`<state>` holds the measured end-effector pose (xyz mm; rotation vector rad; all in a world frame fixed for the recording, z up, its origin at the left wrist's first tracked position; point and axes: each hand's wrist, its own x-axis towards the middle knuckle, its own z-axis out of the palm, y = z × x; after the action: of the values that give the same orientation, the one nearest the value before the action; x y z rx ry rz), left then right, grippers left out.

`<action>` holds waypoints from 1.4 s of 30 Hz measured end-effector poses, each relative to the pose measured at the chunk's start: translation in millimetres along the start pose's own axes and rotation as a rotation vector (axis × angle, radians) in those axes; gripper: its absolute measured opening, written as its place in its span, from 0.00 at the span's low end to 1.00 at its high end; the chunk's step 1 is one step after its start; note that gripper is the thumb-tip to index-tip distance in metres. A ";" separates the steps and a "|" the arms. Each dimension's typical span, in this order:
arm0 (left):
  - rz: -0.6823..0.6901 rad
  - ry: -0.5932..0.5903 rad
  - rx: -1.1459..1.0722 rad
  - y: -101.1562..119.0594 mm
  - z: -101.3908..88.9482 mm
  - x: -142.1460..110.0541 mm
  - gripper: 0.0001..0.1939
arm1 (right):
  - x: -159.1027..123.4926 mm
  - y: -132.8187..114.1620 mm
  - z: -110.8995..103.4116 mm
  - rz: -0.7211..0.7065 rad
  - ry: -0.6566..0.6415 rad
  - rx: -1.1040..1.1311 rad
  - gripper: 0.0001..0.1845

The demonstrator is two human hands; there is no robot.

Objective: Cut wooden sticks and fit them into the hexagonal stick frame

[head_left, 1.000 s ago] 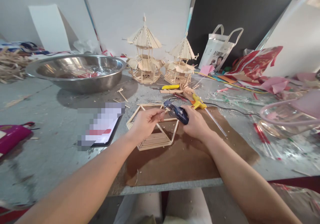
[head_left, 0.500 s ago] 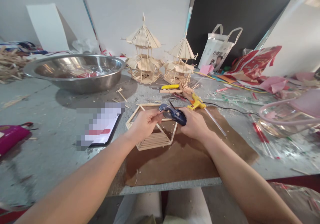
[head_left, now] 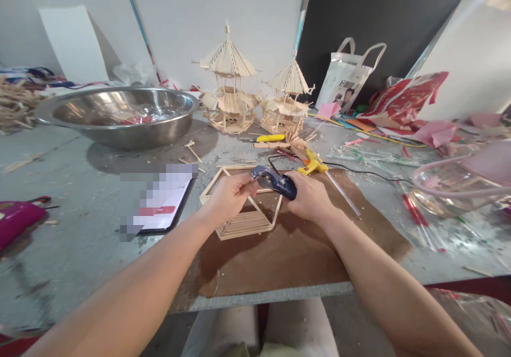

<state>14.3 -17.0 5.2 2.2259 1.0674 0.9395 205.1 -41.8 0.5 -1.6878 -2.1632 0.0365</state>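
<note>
My right hand (head_left: 306,194) is wrapped round a dark blue, curved hand tool (head_left: 275,181), perhaps a cutter; its exact kind is unclear. At the tool's far end the fingers of my left hand (head_left: 229,197) are pinched together, and what they hold is hidden or too small to name. Below both hands lies a flat wooden stick frame (head_left: 245,226), its near section filled with parallel sticks. It rests on a brown sheet (head_left: 275,266). A yellow glue gun (head_left: 313,164), with a clear glue stick in it, lies just beyond my right hand.
Two stick pagodas (head_left: 227,101) stand at the back, beside a steel basin (head_left: 120,128). A phone (head_left: 167,202) lies left of the frame. Near it are a magenta tool (head_left: 19,221) and, farther back, a yellow-handled knife (head_left: 270,138). Plastic scraps and a clear container (head_left: 447,187) occupy the right.
The camera view has shifted very slightly. Both hands and the blue tool keep nearly the same pose over the frame.
</note>
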 end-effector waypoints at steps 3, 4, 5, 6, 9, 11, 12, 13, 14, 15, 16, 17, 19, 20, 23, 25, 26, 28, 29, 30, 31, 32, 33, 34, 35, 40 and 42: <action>-0.075 -0.123 0.070 0.2 -5.3 2.6 0.12 | 2.3 6.9 -0.4 0.054 0.062 0.010 0.23; -0.107 -0.179 0.114 -0.7 -7.4 3.8 0.13 | 3.2 10.1 -0.6 0.076 0.090 0.016 0.23; -0.141 -0.231 0.165 -1.8 -9.4 5.1 0.14 | 4.1 13.4 -0.8 0.096 0.116 0.021 0.23; -0.170 -0.268 0.228 -3.1 -11.3 6.3 0.14 | 5.0 16.5 -0.7 0.112 0.135 0.024 0.23; -0.278 -0.399 0.340 -6.0 -14.4 8.7 0.15 | 6.6 22.1 0.7 0.119 0.149 0.021 0.23; -0.293 -0.460 0.337 -6.8 -14.1 9.2 0.15 | 6.8 22.4 2.5 0.095 0.134 0.012 0.23; -0.285 -0.476 0.332 -7.0 -13.5 9.2 0.14 | 6.6 21.8 3.4 0.081 0.129 0.010 0.22; -0.274 -0.487 0.333 -7.1 -12.6 9.1 0.14 | 6.4 21.1 4.2 0.068 0.126 0.009 0.22; -0.267 -0.492 0.341 -7.2 -11.6 9.1 0.13 | 6.1 20.4 4.9 0.058 0.126 0.009 0.22; -0.263 -0.496 0.350 -7.4 -10.7 9.0 0.13 | 5.9 19.8 5.4 0.051 0.126 0.009 0.22; -0.261 -0.499 0.356 -7.6 -9.9 9.0 0.13 | 5.7 19.5 5.7 0.048 0.127 0.008 0.22; -0.258 -0.504 0.356 -7.9 -9.3 9.1 0.13 | 5.5 19.3 5.8 0.046 0.125 0.005 0.22; -0.256 -0.517 0.340 -8.6 -8.9 9.0 0.13 | 5.4 19.6 5.8 0.045 0.122 -0.001 0.22; -0.256 -0.524 0.330 -8.9 -9.0 8.8 0.12 | 5.5 19.9 5.8 0.042 0.121 -0.003 0.22; -0.253 -0.544 0.315 -9.4 -9.9 8.2 0.12 | 5.8 21.0 6.7 0.024 0.126 0.000 0.21; -0.239 -0.558 0.316 -9.0 -10.4 7.8 0.13 | 6.0 21.7 7.9 0.009 0.131 0.006 0.21; -0.233 -0.562 0.319 -8.6 -10.5 7.8 0.13 | 6.1 22.0 8.4 0.005 0.134 0.009 0.21; -0.228 -0.565 0.328 -7.7 -10.6 8.0 0.12 | 6.0 22.5 9.3 -0.001 0.140 0.013 0.21; -0.229 -0.565 0.330 -7.3 -10.6 8.1 0.12 | 5.9 22.7 9.5 -0.004 0.144 0.015 0.21; -0.230 -0.566 0.329 -7.0 -10.7 8.3 0.12 | 5.8 22.8 9.6 -0.007 0.146 0.017 0.21; -0.230 -0.572 0.327 -6.8 -10.8 8.4 0.12 | 5.7 22.9 9.5 -0.009 0.147 0.019 0.21; -0.227 -0.578 0.327 -6.8 -10.9 8.5 0.12 | 5.6 22.8 9.3 -0.009 0.146 0.020 0.21; -0.223 -0.584 0.328 -7.0 -11.1 8.5 0.12 | 5.5 22.7 9.0 -0.009 0.143 0.022 0.21; -0.218 -0.588 0.330 -7.1 -11.4 8.4 0.12 | 5.5 22.5 8.7 -0.008 0.140 0.023 0.21; -0.214 -0.591 0.332 -7.3 -11.7 8.3 0.12 | 5.4 22.3 8.4 -0.006 0.137 0.023 0.21; -0.202 -0.592 0.351 -6.4 -13.3 7.7 0.12 | 5.4 20.9 7.1 -0.003 0.127 0.024 0.22; -0.186 -0.597 0.363 -5.3 -13.9 7.9 0.12 | 5.5 20.6 7.0 -0.003 0.125 0.023 0.22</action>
<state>4.9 -5.7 13.4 2.3987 1.1797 -0.0231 220.9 -29.5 -9.7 -1.6293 -2.0661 -0.0439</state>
